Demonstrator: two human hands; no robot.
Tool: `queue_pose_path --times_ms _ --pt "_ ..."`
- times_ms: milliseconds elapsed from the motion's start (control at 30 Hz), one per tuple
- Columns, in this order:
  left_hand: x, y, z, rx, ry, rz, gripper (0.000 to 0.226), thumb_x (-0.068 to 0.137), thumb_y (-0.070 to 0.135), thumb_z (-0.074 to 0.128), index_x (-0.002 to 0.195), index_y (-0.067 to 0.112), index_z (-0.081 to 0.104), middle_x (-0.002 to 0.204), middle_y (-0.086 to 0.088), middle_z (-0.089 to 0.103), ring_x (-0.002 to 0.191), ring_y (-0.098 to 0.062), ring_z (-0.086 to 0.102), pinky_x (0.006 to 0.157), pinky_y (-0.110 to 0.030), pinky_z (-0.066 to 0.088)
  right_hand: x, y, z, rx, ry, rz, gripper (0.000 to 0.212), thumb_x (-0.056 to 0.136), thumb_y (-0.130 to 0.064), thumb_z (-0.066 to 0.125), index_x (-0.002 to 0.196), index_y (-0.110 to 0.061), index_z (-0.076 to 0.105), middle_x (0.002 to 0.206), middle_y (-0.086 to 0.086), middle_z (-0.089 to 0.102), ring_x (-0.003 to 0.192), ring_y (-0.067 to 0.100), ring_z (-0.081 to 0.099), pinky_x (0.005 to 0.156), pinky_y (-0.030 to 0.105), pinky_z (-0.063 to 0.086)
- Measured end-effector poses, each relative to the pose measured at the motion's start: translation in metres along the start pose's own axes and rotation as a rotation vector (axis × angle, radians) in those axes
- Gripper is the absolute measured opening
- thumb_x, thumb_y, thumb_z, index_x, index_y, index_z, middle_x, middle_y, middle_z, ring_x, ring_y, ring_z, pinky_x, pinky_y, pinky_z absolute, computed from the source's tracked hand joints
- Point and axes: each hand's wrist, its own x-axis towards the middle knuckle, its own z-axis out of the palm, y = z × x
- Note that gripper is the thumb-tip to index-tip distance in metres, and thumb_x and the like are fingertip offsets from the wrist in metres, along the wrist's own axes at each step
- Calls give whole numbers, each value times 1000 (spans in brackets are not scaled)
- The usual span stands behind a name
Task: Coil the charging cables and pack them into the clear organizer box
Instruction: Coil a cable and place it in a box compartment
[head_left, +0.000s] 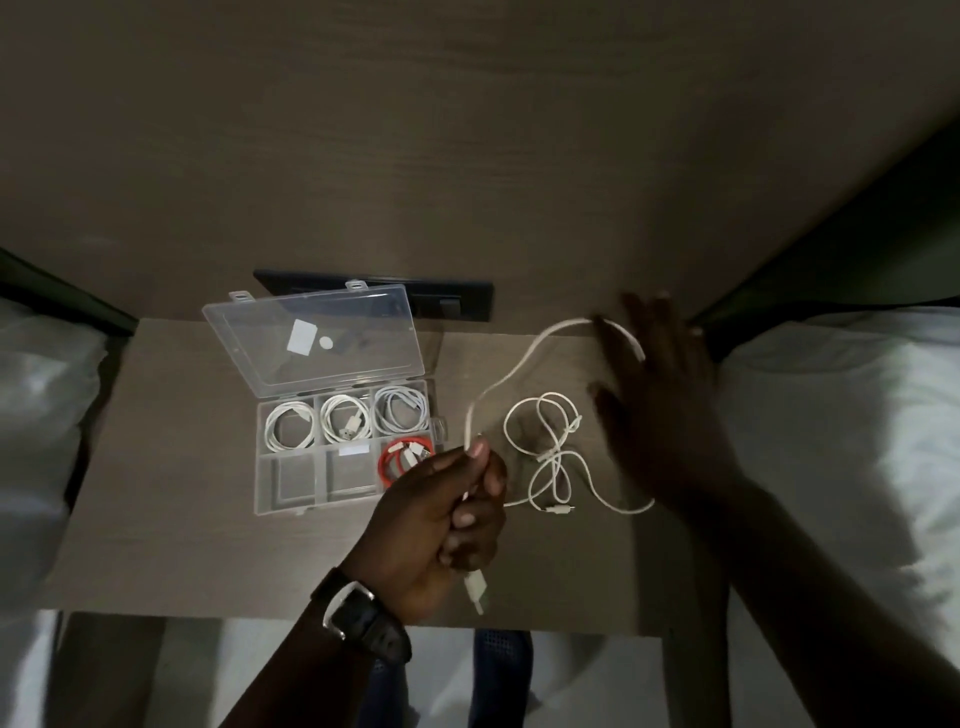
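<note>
Cables are mostly packed: three white coils fill the far row of the clear organizer box (291, 501) and a red coil (402, 460) sits in the near right compartment, leaving two near compartments free. Your left hand (447, 525) is clenched around one white cable (524, 358), its plug hanging below the fist; the free length arcs away toward your right hand (660, 395), which is spread flat and blurred, so I cannot tell whether it grips the cable. A second loose cable (550, 457) lies tangled on the counter (156, 467) directly beneath that arc. Risk noted: winding now could snag the tangle and drag it. The propped lid (317, 338) stands near your sweep and could be knocked shut.
</note>
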Motion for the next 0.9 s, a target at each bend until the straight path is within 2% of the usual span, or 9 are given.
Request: queue_pose_path --times_ms 67,133,200,267,367,433,500,667,900 --pt "2 9 8 70 -43 -40 32 89 38 56 71 11 55 48 6 29 36 -4 21 40 -18 10 -17 -25 6 218 -37 -287 64 93 -18 48 153 -23 29 164 7 25 153 30 16 120 51 20" --pt "3 15 16 157 -104 -83 31 91 36 55 72 11 56 49 5 29 35 -3 22 40 -19 10 -25 -40 13 449 -159 -377 59 90 -9 51 147 -21 42 155 3 43 149 23 29 120 48 23" --pt "4 19 20 176 -133 -85 28 91 33 54 73 12 58 52 3 33 37 -5 28 41 -18 13 -22 -39 15 584 -164 -316 35 88 -4 53 121 -12 63 121 5 66 119 27 58 101 51 43" --pt "4 22 20 145 -94 -51 24 90 29 55 74 11 58 56 -2 39 43 -11 37 43 -21 25 -15 -34 13 605 -113 -194 20 96 -14 48 104 -10 65 100 6 64 96 26 61 86 44 47" --pt "4 20 16 147 -62 6 24 88 25 56 72 7 60 58 -7 51 57 -25 55 58 -29 48 -10 -28 16 476 35 -120 22 98 -23 50 94 -11 68 98 7 57 93 24 57 83 38 46" --pt "4 17 16 260 -39 32 28 89 26 56 69 8 62 59 -9 60 72 -32 66 70 -31 52 -11 -27 20 533 105 -56 27 100 -28 49 88 -9 66 98 6 58 91 23 59 83 40 47" --pt "5 15 18 298 -28 10 28 87 31 59 67 11 63 57 -6 58 65 -28 65 68 -31 51 -11 -25 21 654 85 71 37 101 -41 40 83 -16 60 86 -4 62 81 16 62 76 42 51" --pt "13 28 20 -238 -218 -20 24 93 31 49 78 14 59 57 7 42 45 -4 36 44 -17 29 -24 -27 36 744 -28 179 32 99 -49 42 80 -25 53 66 -15 59 59 7 59 60 40 53" --pt "36 61 5 -311 2 380 29 93 13 42 112 5 62 85 -2 63 75 -10 61 71 -20 52 -53 -35 25 530 -374 -230 32 102 -45 37 85 -22 51 74 -5 56 70 11 56 66 40 47"
